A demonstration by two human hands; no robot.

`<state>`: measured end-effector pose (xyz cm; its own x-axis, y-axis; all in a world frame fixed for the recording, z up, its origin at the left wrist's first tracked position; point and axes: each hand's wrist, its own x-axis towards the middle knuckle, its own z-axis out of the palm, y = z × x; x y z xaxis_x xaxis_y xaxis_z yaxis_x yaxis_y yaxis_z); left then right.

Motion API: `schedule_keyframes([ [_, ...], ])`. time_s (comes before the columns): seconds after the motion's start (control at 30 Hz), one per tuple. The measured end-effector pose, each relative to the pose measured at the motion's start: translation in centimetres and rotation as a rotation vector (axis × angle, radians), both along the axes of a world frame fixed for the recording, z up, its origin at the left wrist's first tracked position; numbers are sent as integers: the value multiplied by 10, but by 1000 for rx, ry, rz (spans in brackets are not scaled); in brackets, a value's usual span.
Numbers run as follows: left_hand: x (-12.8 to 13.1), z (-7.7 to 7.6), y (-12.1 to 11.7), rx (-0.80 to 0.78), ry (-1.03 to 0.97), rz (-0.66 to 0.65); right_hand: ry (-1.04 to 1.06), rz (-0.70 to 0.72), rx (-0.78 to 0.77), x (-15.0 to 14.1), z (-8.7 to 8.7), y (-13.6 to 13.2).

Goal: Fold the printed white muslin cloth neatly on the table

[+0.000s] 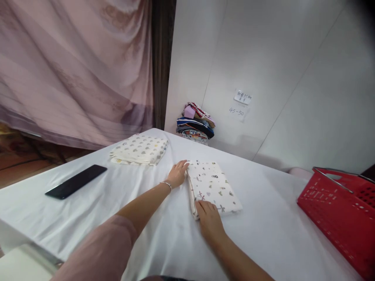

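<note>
A folded white cloth [215,181] with small printed figures and leaves lies flat on the white-covered table in front of me. At its far left corner, my left hand [177,174] has its fingers closed on the edge. My right hand [209,218] grips the near left corner, fingers bent over the top and the thumb hidden. The layers show along the left side between the two hands. Farther left, a second folded cloth [142,149], white with grey heart-like spots, rests near the table's back edge.
A black phone or tablet [76,182] lies on the left of the table [263,242]. On the right stands a red plastic basket [331,207] with a metal handle. Stacked folded clothes [195,123] sit behind the table by the wall. A pink curtain [88,70] hangs at back left.
</note>
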<state>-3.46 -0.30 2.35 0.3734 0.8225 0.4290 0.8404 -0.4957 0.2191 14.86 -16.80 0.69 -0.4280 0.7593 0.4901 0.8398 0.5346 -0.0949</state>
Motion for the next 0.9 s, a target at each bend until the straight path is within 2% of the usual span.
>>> schedule_keyframes([
  [0.17,0,-2,5,51,120,-174,130,70,-39,27,9,-17],
  [0.33,-3,-3,-12,74,95,-412,377,87,-160,59,28,-50],
  [0.4,-7,-1,-24,67,45,-447,490,58,-230,72,37,-61],
  [0.47,-12,6,-38,37,-18,-424,618,-11,-295,88,47,-71],
  [0.53,-20,24,-53,-7,-94,-395,782,-122,-350,107,60,-80],
  [0.57,-23,38,-61,-24,-132,-390,876,-167,-377,116,68,-84],
  [0.6,-27,55,-70,-37,-172,-392,969,-185,-401,125,78,-87],
  [0.7,-36,117,-91,-4,-336,-348,1241,-223,-297,141,115,-88],
  [0.77,-39,155,-98,5,-431,-277,1381,-261,-201,142,140,-79],
  [0.8,-40,169,-98,-42,-451,-262,1412,-260,-216,140,149,-71],
  [0.87,-38,182,-87,-187,-469,-235,1410,-231,-285,136,158,-49],
  [0.9,-35,179,-78,-274,-473,-223,1380,-213,-295,134,157,-35],
])
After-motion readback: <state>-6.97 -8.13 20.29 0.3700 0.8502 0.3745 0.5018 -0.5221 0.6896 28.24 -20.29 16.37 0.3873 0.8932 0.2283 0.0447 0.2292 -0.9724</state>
